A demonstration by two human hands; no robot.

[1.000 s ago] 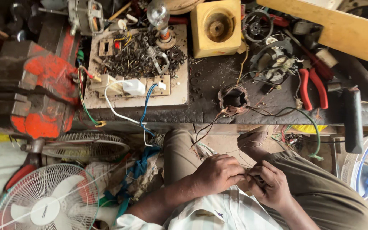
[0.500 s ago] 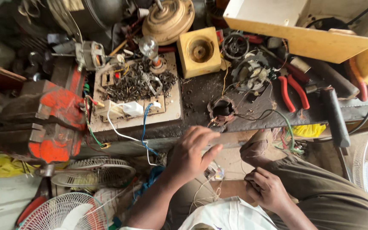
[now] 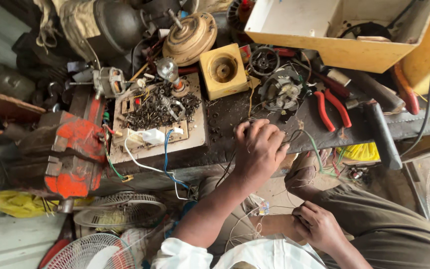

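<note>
At the centre of the frame the left hand (image 3: 260, 149) is being laid palm down on the dark desk (image 3: 225, 119), fingers spread and curled over a small coil (image 3: 279, 142) with thin wires (image 3: 319, 149) trailing from it. Most of the coil is being hidden under the fingers, so its shape is hard to make out, and whether it is actually being gripped cannot be told. Lower right of centre, the right hand (image 3: 317, 226) is being held over the lap, fingers closed loosely on fine pale strands of wire (image 3: 255, 226), which are too thin to be followed far.

Just right of the left hand, red pliers (image 3: 332, 108) are being left lying on the desk. Above the hand, a yellow block (image 3: 223, 69) with a round hole and a small motor (image 3: 279, 92) are being kept. A board (image 3: 160, 114) heaped with screws is being shown left of centre, and a red vise (image 3: 70, 154) further left. A yellow box (image 3: 334, 50) is being cut off by the top edge, and a fan grille (image 3: 90, 251) by the bottom edge.
</note>
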